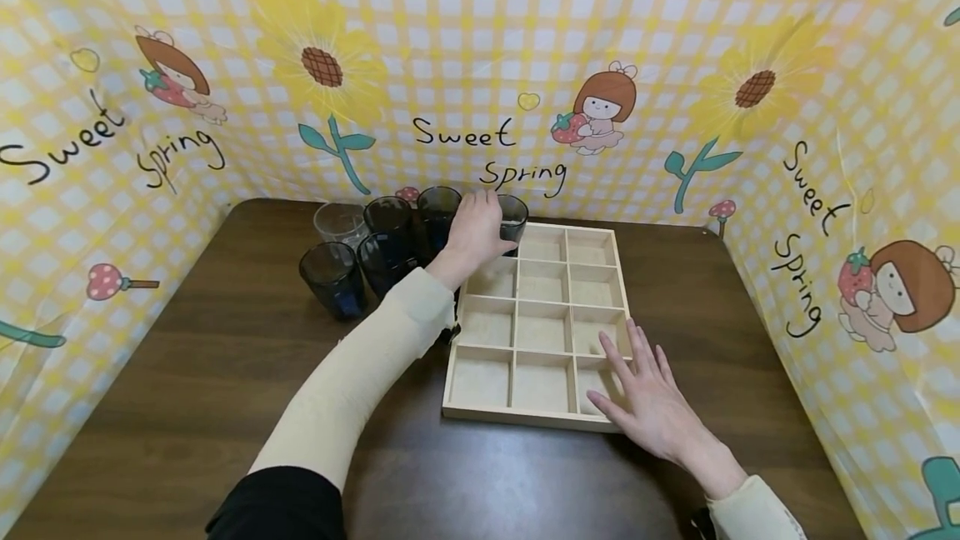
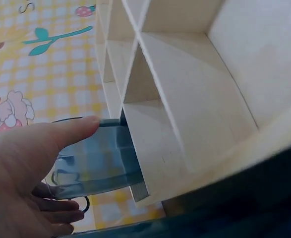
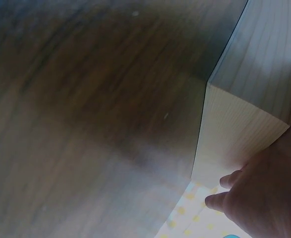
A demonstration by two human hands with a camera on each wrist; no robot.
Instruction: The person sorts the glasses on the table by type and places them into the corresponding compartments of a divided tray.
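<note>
My left hand [image 1: 474, 232] grips a dark tinted glass [image 1: 514, 215] at the back left corner of a wooden divided tray [image 1: 543, 303]. In the left wrist view, the thumb lies along the rim of this bluish glass [image 2: 98, 158], and its far end is at the corner compartment. Whether it touches the compartment floor is hidden. At the tray's front right corner, my right hand [image 1: 652, 398] rests with fingers spread over the edge. From the right wrist view, the right hand [image 3: 269, 193] lies against the tray's outer side [image 3: 234, 134].
Left of the tray, several dark glasses [image 1: 330, 277] stand close together, with one clear glass [image 1: 337, 225] behind them. All this is on a brown wooden table [image 1: 225, 373]. Yellow checked cloth [image 1: 465, 48] rises at the back and both sides.
</note>
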